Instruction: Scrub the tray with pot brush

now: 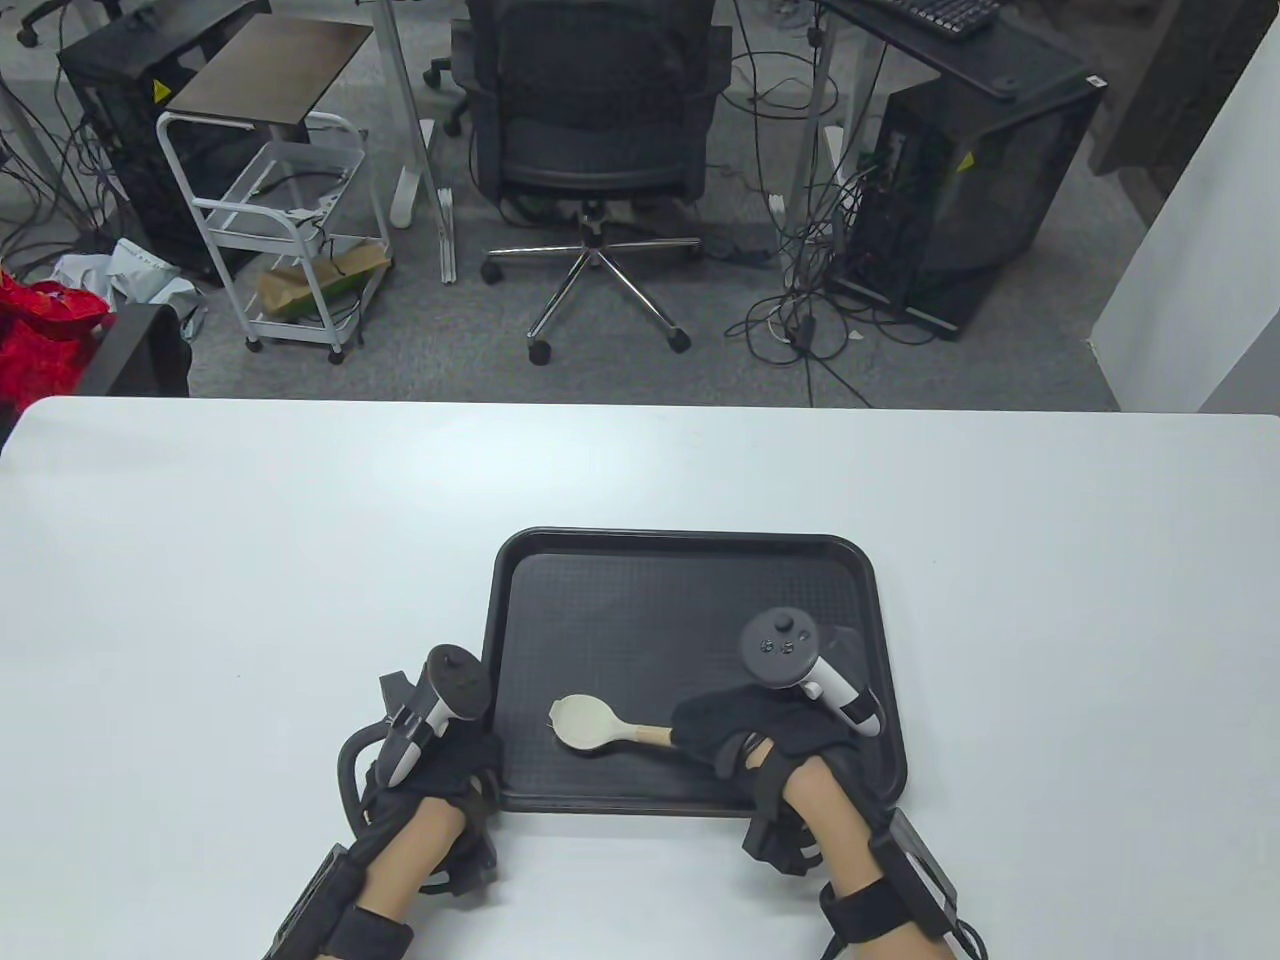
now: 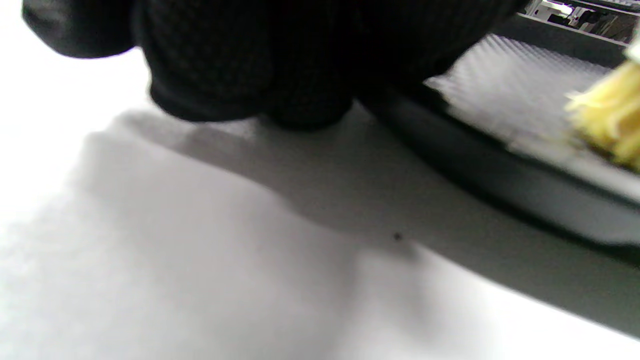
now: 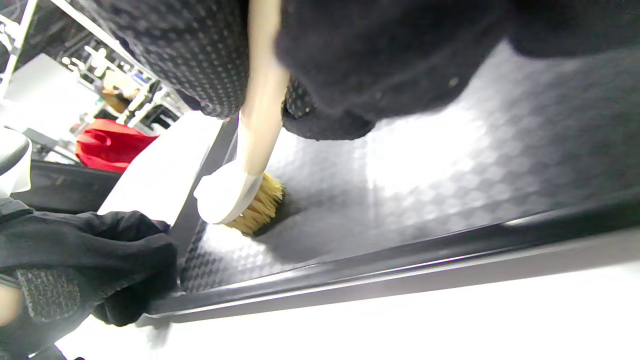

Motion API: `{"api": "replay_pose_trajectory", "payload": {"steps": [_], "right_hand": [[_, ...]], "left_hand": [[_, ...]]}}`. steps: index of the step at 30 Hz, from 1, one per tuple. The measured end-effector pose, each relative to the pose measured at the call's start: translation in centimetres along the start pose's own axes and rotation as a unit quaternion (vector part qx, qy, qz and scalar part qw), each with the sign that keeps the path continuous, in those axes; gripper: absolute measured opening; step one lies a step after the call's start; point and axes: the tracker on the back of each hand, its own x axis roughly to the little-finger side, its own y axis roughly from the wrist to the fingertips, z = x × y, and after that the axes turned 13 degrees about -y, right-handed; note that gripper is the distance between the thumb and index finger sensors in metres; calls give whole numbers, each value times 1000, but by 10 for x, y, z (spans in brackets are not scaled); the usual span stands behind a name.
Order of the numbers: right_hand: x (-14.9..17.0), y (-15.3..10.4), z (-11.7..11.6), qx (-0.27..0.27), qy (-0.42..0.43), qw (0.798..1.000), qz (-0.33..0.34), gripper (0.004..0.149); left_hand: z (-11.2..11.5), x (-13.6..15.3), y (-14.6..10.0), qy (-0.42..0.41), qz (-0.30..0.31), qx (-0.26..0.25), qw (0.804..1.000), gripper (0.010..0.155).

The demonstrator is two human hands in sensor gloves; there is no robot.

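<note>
A black textured tray [image 1: 690,570] lies on the white table near the front edge. My right hand [image 1: 735,735] grips the pale wooden handle of a pot brush [image 1: 592,722]. The brush's white head and yellow bristles [image 3: 257,207] press on the tray floor near its front left corner. My left hand [image 1: 455,750] rests at the tray's front left corner and holds its rim [image 3: 165,300]. In the left wrist view my gloved fingers [image 2: 250,65] sit against the tray edge [image 2: 500,170], with the bristles [image 2: 607,112] at the far right.
The white table [image 1: 250,560] stretches to both sides and beyond the tray. Behind the table stand an office chair [image 1: 600,130], a white cart [image 1: 290,200] and computer towers on the floor.
</note>
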Motion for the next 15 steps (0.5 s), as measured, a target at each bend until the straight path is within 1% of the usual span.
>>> {"api": "replay_pose_trajectory", "payload": {"steps": [4,8,15], "right_hand": [[16,-6,9,-10,-1,1000,-14,48],[39,-13,20,-26,4,999,-34,48],[77,-30,37,-14,24,997,-77,48]], "left_hand": [[0,0,0,0,0,0,1000,60],[0,0,0,0,0,-1,1000,60],[0,0,0,1,0,-1,1000,60]]}}
